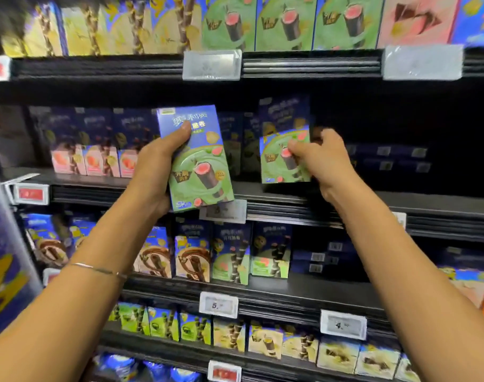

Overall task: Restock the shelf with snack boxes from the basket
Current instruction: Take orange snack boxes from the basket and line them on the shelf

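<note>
The middle shelf (345,201) is carrying a row of pink boxes (92,161) standing upright towards its left end, with dark blue boxes showing dimly further back in the shadow. The right end is lying too dark to read.

The left hand (155,172) is gripping a green-and-blue snack box (205,166) out in front of the shelf's front edge. The box is sitting upright, tilted a little to the left, its lower corner overlapping a price tag (223,211) on the edge rail. The thumb is pressing across the printed front near the top, and the other fingers are wrapping round behind, out of sight.

The right hand (323,161) is holding a second snack box (274,166) upright near the middle of the shelf's front edge. Its thumb is lying on the front face, and the curled fingers are closing round the box's right side. Whether the box's base is touching the shelf cannot be told.
</note>
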The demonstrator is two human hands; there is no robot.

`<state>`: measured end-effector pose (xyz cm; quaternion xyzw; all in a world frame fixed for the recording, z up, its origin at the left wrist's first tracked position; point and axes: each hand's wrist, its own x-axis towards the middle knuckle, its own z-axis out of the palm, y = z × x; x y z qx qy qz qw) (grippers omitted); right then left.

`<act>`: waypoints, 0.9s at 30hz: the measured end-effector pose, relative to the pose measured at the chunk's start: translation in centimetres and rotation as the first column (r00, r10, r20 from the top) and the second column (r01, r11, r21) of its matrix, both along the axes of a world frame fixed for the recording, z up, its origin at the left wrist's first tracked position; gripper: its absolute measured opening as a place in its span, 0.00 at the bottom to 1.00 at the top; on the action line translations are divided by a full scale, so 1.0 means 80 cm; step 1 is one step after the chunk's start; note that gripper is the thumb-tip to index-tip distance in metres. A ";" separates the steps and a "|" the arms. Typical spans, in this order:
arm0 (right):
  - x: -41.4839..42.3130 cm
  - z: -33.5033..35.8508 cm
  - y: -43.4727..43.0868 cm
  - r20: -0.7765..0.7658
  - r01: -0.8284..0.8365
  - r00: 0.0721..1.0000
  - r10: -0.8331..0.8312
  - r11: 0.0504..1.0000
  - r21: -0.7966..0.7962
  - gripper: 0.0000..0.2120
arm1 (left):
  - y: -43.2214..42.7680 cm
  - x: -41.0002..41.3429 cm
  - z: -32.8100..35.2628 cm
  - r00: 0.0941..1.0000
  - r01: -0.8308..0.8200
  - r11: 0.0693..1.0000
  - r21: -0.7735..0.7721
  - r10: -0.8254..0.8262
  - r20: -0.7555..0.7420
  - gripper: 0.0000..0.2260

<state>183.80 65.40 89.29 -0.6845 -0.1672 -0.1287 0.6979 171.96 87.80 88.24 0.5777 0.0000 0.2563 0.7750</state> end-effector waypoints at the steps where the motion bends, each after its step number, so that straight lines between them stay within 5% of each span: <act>1: 0.014 0.001 0.010 -0.006 0.061 0.998 -0.061 0.997 -0.052 0.15 | 0.006 0.006 0.001 1.000 0.006 1.000 -0.002 -0.006 -0.002 0.12; 6: 0.068 -0.012 0.038 0.002 0.272 0.956 -0.294 0.882 -0.384 0.05 | 0.027 0.028 0.001 0.998 0.060 0.998 0.028 -0.059 -0.009 0.14; 13: 0.095 -0.009 0.058 0.189 0.371 0.924 -0.331 0.668 -0.645 0.14 | 0.043 0.042 0.004 0.994 0.103 0.993 0.062 -0.104 0.019 0.13; 27: 0.122 0.003 0.082 0.210 0.400 0.905 -0.371 0.569 -0.719 0.22 | 0.051 0.039 -0.004 0.992 0.125 0.990 0.072 -0.125 0.006 0.19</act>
